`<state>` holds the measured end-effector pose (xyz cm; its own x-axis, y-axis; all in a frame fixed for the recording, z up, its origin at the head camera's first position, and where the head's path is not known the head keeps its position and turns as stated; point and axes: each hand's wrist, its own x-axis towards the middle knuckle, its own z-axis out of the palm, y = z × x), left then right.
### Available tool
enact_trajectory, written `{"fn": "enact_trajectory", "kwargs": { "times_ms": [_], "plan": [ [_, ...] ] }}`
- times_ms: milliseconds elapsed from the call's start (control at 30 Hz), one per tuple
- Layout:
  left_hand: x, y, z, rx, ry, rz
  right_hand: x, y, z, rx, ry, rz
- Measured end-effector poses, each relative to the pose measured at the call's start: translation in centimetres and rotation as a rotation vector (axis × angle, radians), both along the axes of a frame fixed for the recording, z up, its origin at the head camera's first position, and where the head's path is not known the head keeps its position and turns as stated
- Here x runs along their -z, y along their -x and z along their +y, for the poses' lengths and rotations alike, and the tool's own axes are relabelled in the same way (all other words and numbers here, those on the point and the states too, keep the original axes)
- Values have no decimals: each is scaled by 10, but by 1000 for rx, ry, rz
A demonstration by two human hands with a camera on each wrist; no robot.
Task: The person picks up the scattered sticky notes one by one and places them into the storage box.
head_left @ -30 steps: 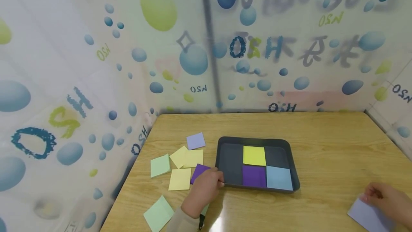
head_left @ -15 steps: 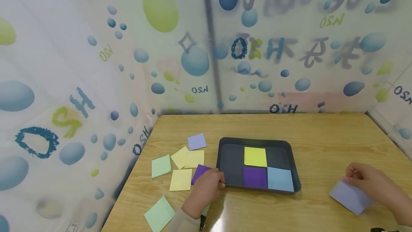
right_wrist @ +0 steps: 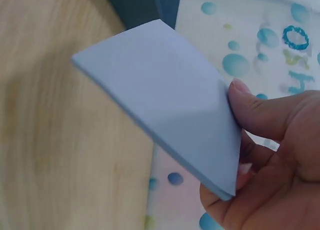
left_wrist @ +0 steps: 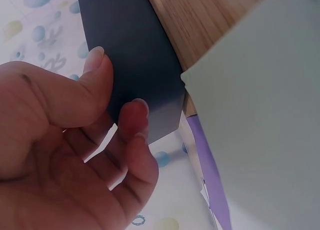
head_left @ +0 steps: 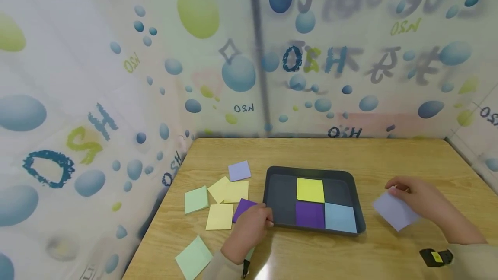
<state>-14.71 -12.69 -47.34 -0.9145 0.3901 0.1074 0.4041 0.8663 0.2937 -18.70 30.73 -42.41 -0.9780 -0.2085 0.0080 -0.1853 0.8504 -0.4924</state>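
My left hand (head_left: 250, 228) holds the dark tray (head_left: 280, 195) at its front left corner. In the left wrist view the thumb and fingertips lie around the tray's wall (left_wrist: 132, 44). Inside the tray a yellow sticky note pad (head_left: 310, 190) lies at the back middle, a purple pad (head_left: 310, 214) in front of it, and a light blue pad (head_left: 340, 218) at the front right. To the right of the tray, my right hand (head_left: 418, 198) pinches a lavender sticky note pad (head_left: 394, 211) by one edge, thumb on one face; the pad is tilted above the table.
Left of the tray lie a lavender pad (head_left: 239, 170), pale yellow pads (head_left: 219, 217), green pads (head_left: 196, 200) and a purple pad (head_left: 242, 209) partly under my left hand. Another green pad (head_left: 193, 257) is nearer the front. A patterned wall (head_left: 330, 55) stands behind the wooden table (head_left: 404, 159).
My right hand has carried the lavender sticky note pad leftward and away from me, from the table's right side to beside the tray. The left hand keeps its hold on the tray.
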Motion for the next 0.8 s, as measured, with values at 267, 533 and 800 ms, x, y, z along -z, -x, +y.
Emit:
{"fn": "enact_trajectory", "kwargs": {
  "times_ms": [267, 533, 800],
  "plan": [
    [-1, 0, 2, 4, 16, 3, -10, 9, -20, -5, 40, 16],
    [-4, -2, 1, 1, 16, 2, -10, 22, -43, -2, 77, -33],
    [-5, -2, 1, -4, 15, -18, -8, 34, -70, -11, 153, -150]
  ]
}}
